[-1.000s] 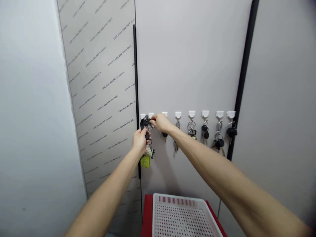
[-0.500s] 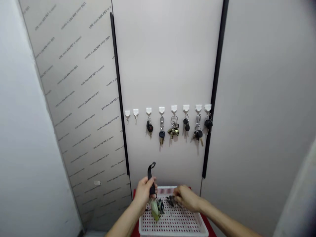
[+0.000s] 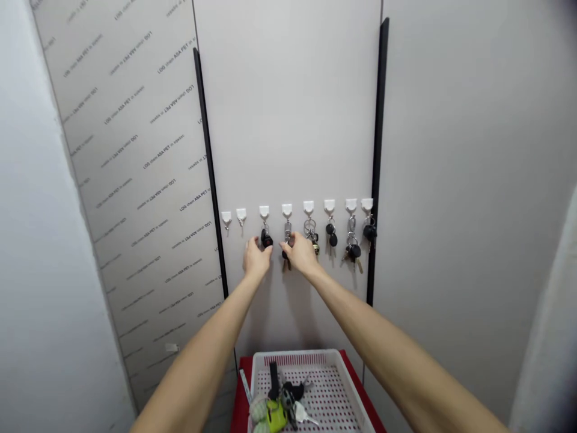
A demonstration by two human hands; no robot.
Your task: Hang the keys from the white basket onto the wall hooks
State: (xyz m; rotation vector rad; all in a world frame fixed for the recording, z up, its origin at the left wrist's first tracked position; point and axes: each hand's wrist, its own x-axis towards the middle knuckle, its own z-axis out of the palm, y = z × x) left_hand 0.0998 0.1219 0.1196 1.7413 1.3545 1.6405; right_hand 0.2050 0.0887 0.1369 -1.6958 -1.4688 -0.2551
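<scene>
Black-fob keys (image 3: 267, 239): hanging under the third hook (image 3: 264, 211) from the left, on the pale center panel (image 3: 288, 120). My left hand (image 3: 256, 258) is half-curled around them, fingers on one side, thumb on the other; can't tell if it's clamped. My right hand (image 3: 303, 254), also half-curled, is at the next bunch, the fourth-hook keys (image 3: 285, 254), thumb and fingers about it (grip unclear, too small to call).

In the way: my right hand covers part of the brass-toned bunch (image 3: 315, 245) just beside it. Further right hang the two-fob bunch (image 3: 332, 234), the long-clip bunch (image 3: 354, 249) and the end bunch (image 3: 370, 231), that last one overlapping the right black strip (image 3: 380, 120). Two more white hooks (image 3: 241, 214) sit left of my hands, near the left black strip (image 3: 210, 156).

Below, the white basket (image 3: 333, 385) sits on a red surface (image 3: 365, 403). In its left part: black strap (image 3: 273, 379), yellow-green piece (image 3: 276, 416), pale round piece (image 3: 258, 408), white key (image 3: 303, 414), more dark keys (image 3: 294, 391). A pale strip (image 3: 246, 386) pokes up at its left edge.

Writing: the printed panel (image 3: 148, 156) on the left repeats slanted text, "LOG chem ASA PET in" plus a blurry word, some lines upside down. Fob markings too small to read.
</scene>
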